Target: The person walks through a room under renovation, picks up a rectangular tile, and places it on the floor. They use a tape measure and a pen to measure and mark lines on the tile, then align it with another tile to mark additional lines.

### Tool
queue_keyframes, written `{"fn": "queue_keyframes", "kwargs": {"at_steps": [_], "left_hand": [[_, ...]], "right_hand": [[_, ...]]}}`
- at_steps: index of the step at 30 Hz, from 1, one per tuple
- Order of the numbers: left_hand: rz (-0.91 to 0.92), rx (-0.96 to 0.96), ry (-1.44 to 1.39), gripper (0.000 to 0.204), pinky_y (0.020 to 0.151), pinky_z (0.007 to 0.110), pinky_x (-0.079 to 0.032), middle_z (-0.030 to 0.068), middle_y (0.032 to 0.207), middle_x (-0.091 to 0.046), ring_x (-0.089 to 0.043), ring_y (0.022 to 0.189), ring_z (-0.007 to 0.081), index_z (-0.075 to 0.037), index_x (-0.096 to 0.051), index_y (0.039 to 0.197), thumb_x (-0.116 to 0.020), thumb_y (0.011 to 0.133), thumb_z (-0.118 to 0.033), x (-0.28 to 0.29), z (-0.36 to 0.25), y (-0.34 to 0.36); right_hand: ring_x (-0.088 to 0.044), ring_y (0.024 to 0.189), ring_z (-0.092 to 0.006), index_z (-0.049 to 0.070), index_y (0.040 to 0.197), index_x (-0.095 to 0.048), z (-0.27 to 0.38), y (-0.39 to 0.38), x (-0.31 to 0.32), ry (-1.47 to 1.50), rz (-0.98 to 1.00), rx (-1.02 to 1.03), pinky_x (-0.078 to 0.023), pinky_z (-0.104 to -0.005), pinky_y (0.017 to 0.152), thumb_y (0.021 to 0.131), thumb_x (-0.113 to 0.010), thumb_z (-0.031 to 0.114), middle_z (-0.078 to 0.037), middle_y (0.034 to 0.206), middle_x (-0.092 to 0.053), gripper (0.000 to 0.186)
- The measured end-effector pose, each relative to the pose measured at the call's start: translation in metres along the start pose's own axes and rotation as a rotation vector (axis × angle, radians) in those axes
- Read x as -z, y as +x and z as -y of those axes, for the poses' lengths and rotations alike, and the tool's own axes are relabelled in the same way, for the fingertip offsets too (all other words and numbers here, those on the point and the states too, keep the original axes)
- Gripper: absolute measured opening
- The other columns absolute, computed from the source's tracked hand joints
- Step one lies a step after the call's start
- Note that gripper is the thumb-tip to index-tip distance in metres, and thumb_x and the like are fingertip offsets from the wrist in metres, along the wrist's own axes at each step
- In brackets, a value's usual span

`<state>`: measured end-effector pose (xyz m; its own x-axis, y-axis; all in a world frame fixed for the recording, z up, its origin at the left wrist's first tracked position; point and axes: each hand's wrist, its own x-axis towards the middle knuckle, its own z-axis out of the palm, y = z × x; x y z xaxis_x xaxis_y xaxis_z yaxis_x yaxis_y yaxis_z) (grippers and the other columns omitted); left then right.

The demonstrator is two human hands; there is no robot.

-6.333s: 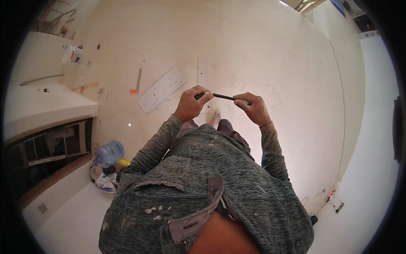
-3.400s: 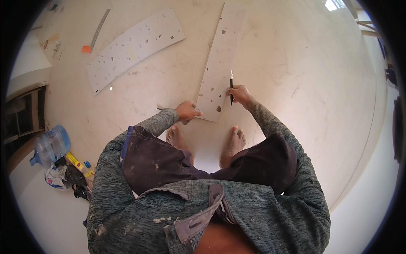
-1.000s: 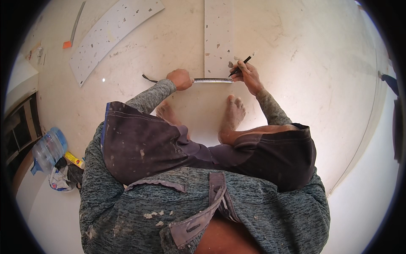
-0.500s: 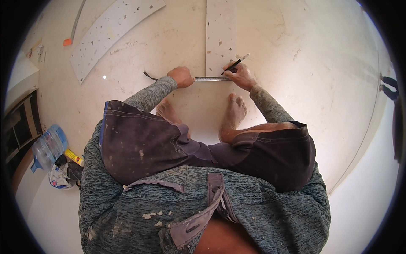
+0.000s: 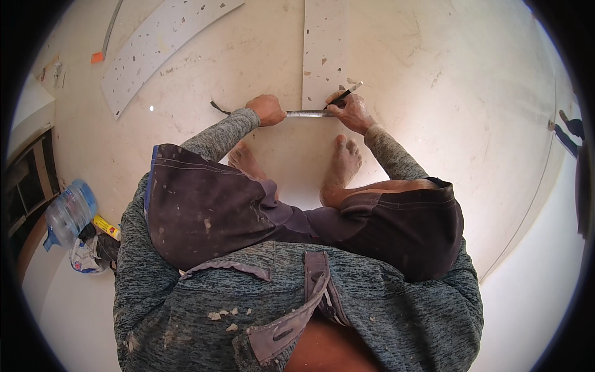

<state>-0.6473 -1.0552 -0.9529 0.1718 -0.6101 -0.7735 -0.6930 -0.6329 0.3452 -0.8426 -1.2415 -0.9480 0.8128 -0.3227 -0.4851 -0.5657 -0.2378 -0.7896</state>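
Note:
My left hand is closed on a silver metal measuring strip, with a black strap or end sticking out to its left. The strip lies across the near end of a narrow white speckled board on the floor. At the strip's right end my right hand grips a black pencil or pen with a pale end, slanted down to the board's near edge; its fingers rest by the strip. My bare feet are just below the strip, between my bent knees.
A curved speckled board and an L-shaped square lie at upper left. A blue water jug, yellow package and bags sit at left by a dark framed opening. Another person's legs show at the right edge.
I went from standing to squatting over the board. The strip came across its near end, and my right hand lowered the pencil onto it. The other person's legs appeared at right and shifted.

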Motion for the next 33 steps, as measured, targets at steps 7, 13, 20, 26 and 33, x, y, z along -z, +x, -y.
{"fn": "queue_keyframes", "kwargs": {"at_steps": [7, 13, 20, 26, 33], "left_hand": [[0.016, -0.017, 0.013, 0.053, 0.086, 0.045, -0.051, 0.0298, 0.095, -0.065, -0.064, 0.094, 0.0426, 0.009, -0.068, 0.088, -0.059, 0.086, -0.043, -0.0005, 0.0000, 0.0006], [0.008, -0.028, 0.009, 0.054, 0.086, 0.046, -0.050, 0.0304, 0.095, -0.065, -0.064, 0.094, 0.0429, 0.010, -0.068, 0.090, -0.059, 0.086, -0.043, -0.0012, 0.0003, -0.0009], [0.014, -0.028, -0.003, 0.054, 0.085, 0.046, -0.050, 0.0312, 0.096, -0.065, -0.064, 0.094, 0.0431, 0.010, -0.068, 0.090, -0.059, 0.085, -0.043, 0.0001, -0.0006, -0.0023], [0.035, -0.004, -0.018, 0.053, 0.086, 0.045, -0.050, 0.0316, 0.096, -0.065, -0.064, 0.095, 0.0426, 0.010, -0.068, 0.090, -0.060, 0.085, -0.043, 0.0051, -0.0044, -0.0056], [0.025, -0.002, -0.029, 0.053, 0.086, 0.045, -0.050, 0.0313, 0.096, -0.065, -0.064, 0.095, 0.0427, 0.010, -0.068, 0.091, -0.059, 0.086, -0.042, 0.0026, -0.0028, -0.0054]], "right_hand": [[-0.068, 0.085, -0.0246, 0.001, 0.097, -0.068, -0.0005, -0.0002, -0.0012, -0.001, 0.003, -0.002, -0.054, -0.0352, 0.081, 0.080, -0.063, 0.017, -0.014, 0.089, -0.069, 0.023], [-0.069, 0.085, -0.0244, 0.002, 0.097, -0.068, 0.0012, -0.0016, -0.0026, -0.009, -0.020, 0.011, -0.054, -0.0349, 0.081, 0.080, -0.062, 0.017, -0.014, 0.089, -0.070, 0.023], [-0.068, 0.085, -0.0243, 0.002, 0.097, -0.068, 0.0022, -0.0031, -0.0036, -0.023, -0.042, 0.012, -0.054, -0.0351, 0.081, 0.080, -0.064, 0.017, -0.014, 0.089, -0.070, 0.023], [-0.069, 0.084, -0.0237, 0.002, 0.097, -0.068, 0.0036, -0.0047, -0.0055, -0.040, -0.039, 0.005, -0.054, -0.0349, 0.080, 0.080, -0.064, 0.017, -0.013, 0.089, -0.070, 0.022], [-0.068, 0.084, -0.0228, 0.003, 0.098, -0.067, -0.0013, -0.0037, -0.0074, 0.016, -0.088, 0.020, -0.054, -0.0345, 0.080, 0.081, -0.064, 0.017, -0.013, 0.088, -0.069, 0.023]]}}
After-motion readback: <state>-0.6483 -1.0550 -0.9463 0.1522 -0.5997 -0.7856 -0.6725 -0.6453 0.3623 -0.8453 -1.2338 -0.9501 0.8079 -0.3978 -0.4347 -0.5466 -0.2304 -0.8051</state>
